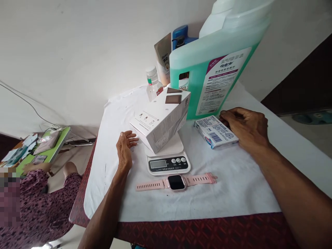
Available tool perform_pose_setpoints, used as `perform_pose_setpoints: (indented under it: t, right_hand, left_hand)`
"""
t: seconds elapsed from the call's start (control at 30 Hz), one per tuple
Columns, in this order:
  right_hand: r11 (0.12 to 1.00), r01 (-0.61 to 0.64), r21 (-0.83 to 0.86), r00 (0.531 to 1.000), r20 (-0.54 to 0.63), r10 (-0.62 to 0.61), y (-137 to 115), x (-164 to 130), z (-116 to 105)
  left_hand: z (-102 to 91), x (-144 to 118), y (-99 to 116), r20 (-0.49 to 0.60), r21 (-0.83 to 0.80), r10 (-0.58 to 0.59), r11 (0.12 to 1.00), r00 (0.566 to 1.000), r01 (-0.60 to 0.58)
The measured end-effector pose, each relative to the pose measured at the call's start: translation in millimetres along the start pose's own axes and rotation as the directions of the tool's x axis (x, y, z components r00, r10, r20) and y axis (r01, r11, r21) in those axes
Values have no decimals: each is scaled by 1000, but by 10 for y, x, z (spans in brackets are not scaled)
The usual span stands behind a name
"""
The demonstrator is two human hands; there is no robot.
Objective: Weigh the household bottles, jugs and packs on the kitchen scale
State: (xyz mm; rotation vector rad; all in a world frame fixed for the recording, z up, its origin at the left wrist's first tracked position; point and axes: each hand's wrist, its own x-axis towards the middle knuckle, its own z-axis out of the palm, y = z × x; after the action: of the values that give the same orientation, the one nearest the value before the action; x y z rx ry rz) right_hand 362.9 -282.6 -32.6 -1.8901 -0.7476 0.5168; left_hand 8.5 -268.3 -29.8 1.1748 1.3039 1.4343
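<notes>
White cloth covers your table. Your right hand rests fingers curled on the small soap box, beside the scale. It looks light and stiff; take its long sides. Your left hand is spread, holding nothing, near the white carton on the scale.

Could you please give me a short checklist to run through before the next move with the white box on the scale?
1. White cardboard box rests fully on the white digital kitchen scale: not ok, it sits tilted and overhangs the platform.
2. Left hand off the box: ok, open just beside it.
3. Right hand off the scale: ok, it rests on the small blue-and-white carton.
4. Scale display readable: cannot tell, it looks blank.
5. Pink smartwatch clear of the scale: ok, flat on the white cloth.
6. Large green liquid jug clear of the box: cannot tell.
</notes>
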Motion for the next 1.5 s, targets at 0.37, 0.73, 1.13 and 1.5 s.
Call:
perform_pose_setpoints:
  t: [0.37, 0.73, 1.13, 1.5]
  right_hand:
    - [1000, 2, -6, 1000, 13, -2, -131, -87, -49]
    - [996, 87, -31, 996, 31, -86, -136, -126, -55]
    - [983, 173, 68, 979, 94, -179, -44, -153, 11]
    - [984, 146, 104, 955, 244, -168, -115, -288, 75]
  left_hand:
    - [17, -20, -6, -8, 4, -11, 1000, 1000, 11]
    - [8, -78, 12, 96, 177, 47, 982, 994, -63]
    - [44, -99, 66, 147, 253, 82, 960, 986, -118]
    - [67, -114, 106, 166, 258, 82, 958, 983, -124]
